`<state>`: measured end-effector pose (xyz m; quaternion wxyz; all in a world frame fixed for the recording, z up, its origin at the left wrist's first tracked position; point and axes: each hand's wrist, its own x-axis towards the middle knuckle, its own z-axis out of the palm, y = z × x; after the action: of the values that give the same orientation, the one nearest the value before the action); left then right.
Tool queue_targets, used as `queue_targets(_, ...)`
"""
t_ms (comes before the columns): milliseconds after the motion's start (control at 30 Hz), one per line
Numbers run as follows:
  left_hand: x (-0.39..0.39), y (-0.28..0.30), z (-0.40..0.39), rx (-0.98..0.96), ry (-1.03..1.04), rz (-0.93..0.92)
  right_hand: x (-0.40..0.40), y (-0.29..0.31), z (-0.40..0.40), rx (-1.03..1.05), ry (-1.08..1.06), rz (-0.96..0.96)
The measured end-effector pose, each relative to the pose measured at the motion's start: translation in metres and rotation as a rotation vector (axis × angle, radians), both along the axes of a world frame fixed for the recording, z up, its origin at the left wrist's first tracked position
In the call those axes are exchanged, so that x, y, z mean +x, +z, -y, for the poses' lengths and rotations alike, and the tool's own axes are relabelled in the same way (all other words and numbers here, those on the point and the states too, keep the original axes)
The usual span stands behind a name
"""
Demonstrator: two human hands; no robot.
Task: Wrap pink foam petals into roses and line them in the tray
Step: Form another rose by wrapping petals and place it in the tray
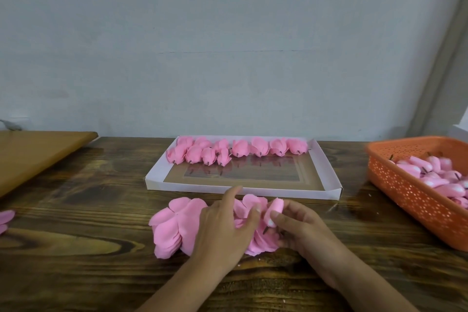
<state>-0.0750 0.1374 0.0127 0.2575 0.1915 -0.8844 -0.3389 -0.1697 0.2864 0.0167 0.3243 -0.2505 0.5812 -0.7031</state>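
Plain grey-blue wall (228, 33) behind, dark-stained wooden table (76, 248) below, grain and knots showing. Pushed near the table's far edge, at its middle: shallow white cardboard tray (329, 180) with a brown base. Lined along the tray's far wall, a row of finished pink roses (259, 146), dark stem ends pointing toward the near wall; a second, shorter row of roses (195, 155) begun just in front, at the tray's far left corner. Near half of the tray's base bare.

Just in front of the tray's near wall, at the table's middle: loose heap of pink foam petals (172, 223), flat pieces stacked and fanned. Resting on the heap, left hand (222, 225), fingers spread and lightly curved, index finger raised toward the tray, thumb tip pressing down into the petals. Beside it and touching the heap's right side, right hand (301, 228), thumb and forefinger pinching a small pink bud (274, 208) held tilted above the petals, a thin dark stem showing beneath; remaining fingers curled under, partly hidden.

At the table's right edge: orange perforated plastic basket (405, 195), holding a pile of pink buds with dark stems (440, 180). At the far left corner: light brown board (38, 149) overlapping the table. At the left edge, partly cut off: a few more pink petal pieces (5, 218).
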Motion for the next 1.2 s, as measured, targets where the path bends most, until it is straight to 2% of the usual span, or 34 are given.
queue_targets(200,-0.009,-0.006,0.002,0.046,0.042,0.005,0.0,-0.001,0.0,0.031,-0.004,-0.046)
queue_targets(367,-0.007,-0.002,0.005,0.313,0.032,-0.141,0.002,0.001,0.0,-0.02,-0.12,-0.122)
queue_targets(500,-0.005,-0.001,0.004,0.541,-0.012,-0.154,0.007,0.003,0.002,-0.098,-0.177,-0.159)
queue_targets(600,-0.004,-0.001,0.005,0.626,-0.03,-0.156,0.01,0.002,0.003,-0.111,-0.207,-0.21)
queue_targets(833,-0.003,0.0,0.002,0.727,-0.049,-0.142,0.011,0.001,0.005,-0.118,-0.211,-0.279)
queue_targets(1200,-0.001,0.002,0.003,0.706,-0.065,-0.154,0.011,-0.003,0.005,-0.054,-0.272,-0.442)
